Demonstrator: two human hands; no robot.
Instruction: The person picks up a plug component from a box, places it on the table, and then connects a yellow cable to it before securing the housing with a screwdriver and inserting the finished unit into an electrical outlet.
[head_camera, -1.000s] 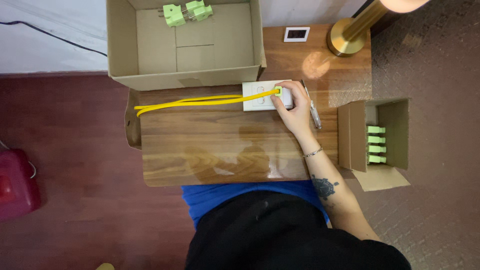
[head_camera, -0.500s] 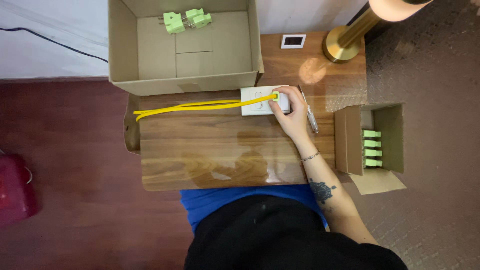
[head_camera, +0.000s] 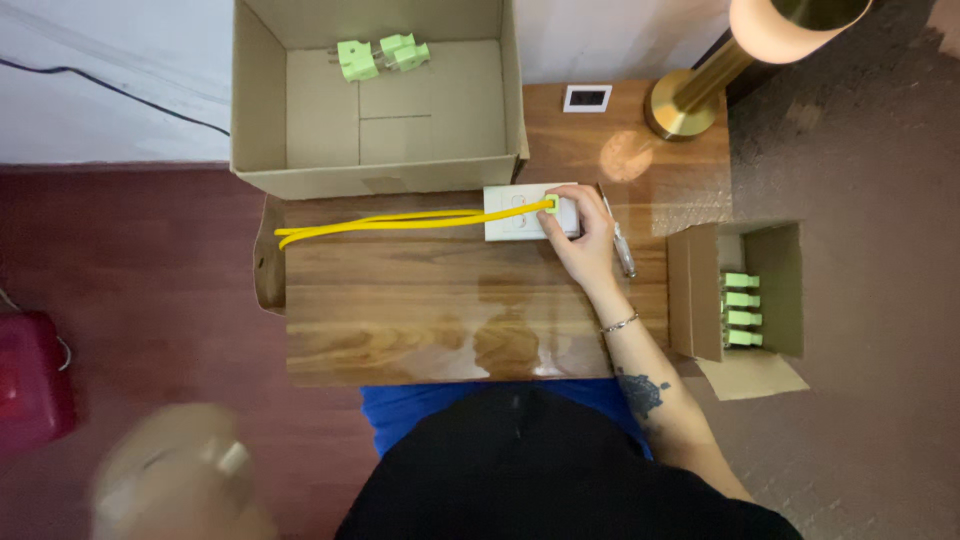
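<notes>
My right hand (head_camera: 585, 245) grips the right end of a white socket block (head_camera: 515, 212) on the wooden table (head_camera: 440, 320). A light green plug (head_camera: 550, 205) sits in the block just by my thumb. Its yellow cable (head_camera: 380, 220) runs left across the table to the edge. A blurred tan shape at the lower left looks like my left hand (head_camera: 175, 480); its fingers cannot be made out. Two more green plugs (head_camera: 380, 55) lie in the large open cardboard box (head_camera: 270, 110) behind the table.
A small open cardboard box (head_camera: 695, 290) right of the table holds several green plugs (head_camera: 742, 310). A pen (head_camera: 622, 250) lies beside my right hand. A brass lamp base (head_camera: 685, 110) and a small white-framed square (head_camera: 587, 98) stand at the back right. A red object (head_camera: 30, 380) sits on the floor at left.
A blurred shape, likely my left hand, has come into view at the lower left. My right hand stays on the socket block.
</notes>
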